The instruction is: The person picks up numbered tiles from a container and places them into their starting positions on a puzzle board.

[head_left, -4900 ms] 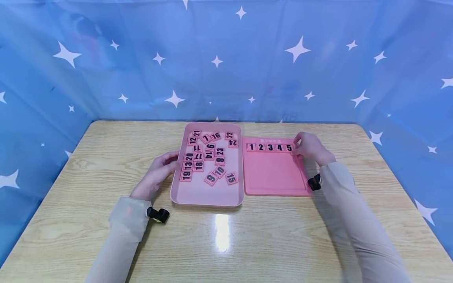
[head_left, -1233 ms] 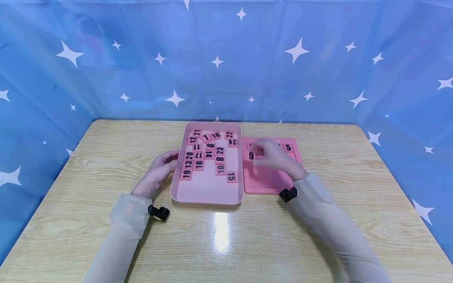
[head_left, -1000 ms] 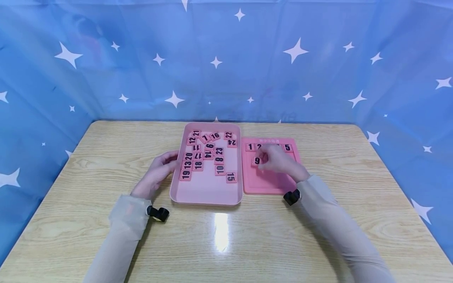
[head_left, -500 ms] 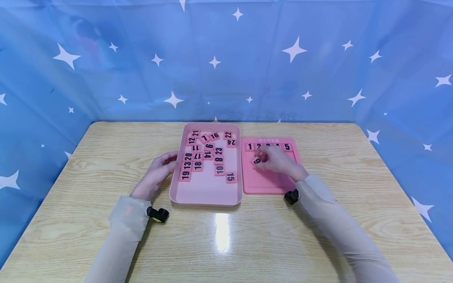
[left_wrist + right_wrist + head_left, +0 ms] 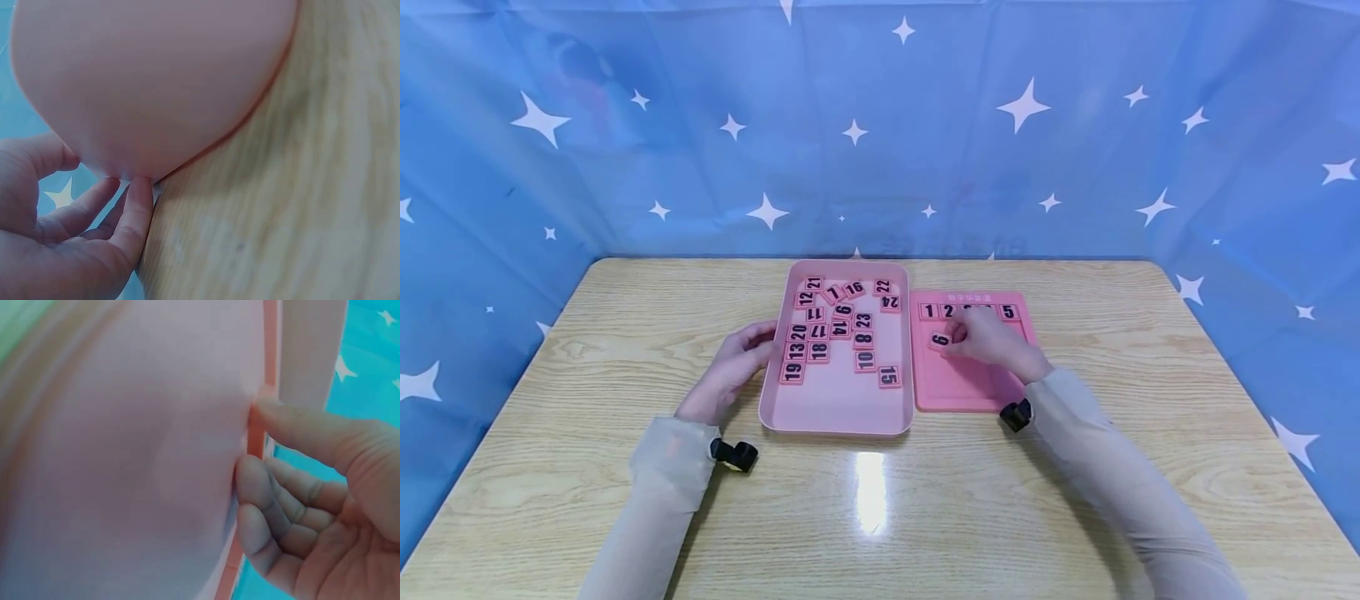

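My left hand (image 5: pixel 733 367) rests at the left wall of a pale pink tray (image 5: pixel 835 408), fingertips against its outer side. The left wrist view has the fingers (image 5: pixel 133 219) loosely extended along that wall. Inside the tray lie several pink number tiles, among them the 15 tile (image 5: pixel 889 377) and the 10 tile (image 5: pixel 865 360). My right hand (image 5: pixel 988 337) pinches a number tile (image 5: pixel 938 341), a turned 6 or 9, over the pink board (image 5: pixel 936 392). Tiles 1 to 5 line the board's top row, the 5 tile (image 5: pixel 1008 312) at its right end; the hand partly covers the middle ones.
Tray and board stand side by side on a wooden table (image 5: pixel 760 525). A blue curtain with white stars (image 5: pixel 850 183) hangs behind the table's back edge. Black wrist cameras sit on both wrists, the left camera (image 5: pixel 733 456) close to the tabletop.
The number tile left the tray for the board in my right hand and has been turned from an upright 9. The 10 tile was straightened. My left hand has stayed at the tray.
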The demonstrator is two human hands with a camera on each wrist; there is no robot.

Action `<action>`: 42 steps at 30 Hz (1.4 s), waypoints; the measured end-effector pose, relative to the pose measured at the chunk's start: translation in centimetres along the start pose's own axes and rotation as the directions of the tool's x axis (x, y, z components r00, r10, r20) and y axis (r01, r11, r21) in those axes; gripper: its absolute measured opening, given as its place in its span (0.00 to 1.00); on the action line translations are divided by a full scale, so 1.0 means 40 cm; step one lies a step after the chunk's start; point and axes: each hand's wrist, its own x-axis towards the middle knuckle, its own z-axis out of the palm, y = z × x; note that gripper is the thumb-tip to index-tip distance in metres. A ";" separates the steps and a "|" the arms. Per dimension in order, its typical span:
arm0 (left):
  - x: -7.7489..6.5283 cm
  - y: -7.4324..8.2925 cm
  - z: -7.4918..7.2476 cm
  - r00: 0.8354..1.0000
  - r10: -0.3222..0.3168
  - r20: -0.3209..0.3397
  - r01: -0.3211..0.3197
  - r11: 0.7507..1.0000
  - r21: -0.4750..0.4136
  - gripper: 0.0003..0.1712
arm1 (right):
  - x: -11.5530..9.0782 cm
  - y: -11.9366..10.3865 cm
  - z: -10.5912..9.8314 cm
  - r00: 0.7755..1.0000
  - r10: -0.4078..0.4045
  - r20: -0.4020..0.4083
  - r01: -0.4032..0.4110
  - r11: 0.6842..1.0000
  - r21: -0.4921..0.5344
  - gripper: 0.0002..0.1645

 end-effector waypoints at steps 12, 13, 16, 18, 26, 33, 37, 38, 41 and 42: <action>0.002 -0.003 -0.002 1.000 0.014 -0.001 -0.014 1.000 0.000 0.29 | 0.019 -0.023 0.021 0.986 0.154 -0.058 -0.152 0.988 0.039 0.13; 0.003 -0.003 -0.003 1.000 0.015 0.000 -0.015 1.000 -0.001 0.29 | 0.021 -0.023 0.020 0.987 0.150 -0.056 -0.148 0.988 0.033 0.11; 0.004 -0.005 -0.003 1.000 0.015 0.002 -0.015 1.000 -0.004 0.29 | 0.025 -0.025 0.020 0.988 0.139 -0.061 -0.139 0.990 -0.003 0.08; 0.003 -0.006 -0.004 1.000 0.013 0.004 -0.013 1.000 -0.005 0.29 | 0.028 -0.024 0.022 0.990 0.126 -0.069 -0.129 0.991 -0.029 0.07; -0.001 -0.002 -0.006 1.000 0.011 0.018 -0.011 1.000 0.021 0.30 | 0.033 -0.018 0.029 0.990 0.113 -0.080 -0.117 0.992 -0.053 0.09; 0.005 -0.005 -0.003 1.000 0.019 0.015 -0.020 1.000 0.014 0.29 | 0.035 -0.029 0.008 0.981 0.192 -0.017 -0.192 0.981 0.004 0.08; 0.006 -0.008 -0.002 1.000 0.029 0.012 -0.029 1.000 0.011 0.29 | 0.043 -0.048 -0.020 0.978 0.205 -0.036 -0.204 0.979 0.009 0.09; 0.006 -0.008 -0.003 1.000 0.028 0.010 -0.028 1.000 0.013 0.29 | 0.047 -0.054 -0.027 0.979 0.200 -0.047 -0.200 0.980 0.010 0.09; 0.005 -0.007 -0.005 1.000 0.026 0.008 -0.026 0.999 0.022 0.29 | 0.059 -0.075 -0.043 0.981 0.177 -0.076 -0.175 0.984 0.026 0.09; 0.005 -0.006 -0.006 1.000 0.024 0.008 -0.024 0.999 0.022 0.29 | 0.063 -0.081 -0.045 0.982 0.168 -0.085 -0.166 0.986 0.031 0.09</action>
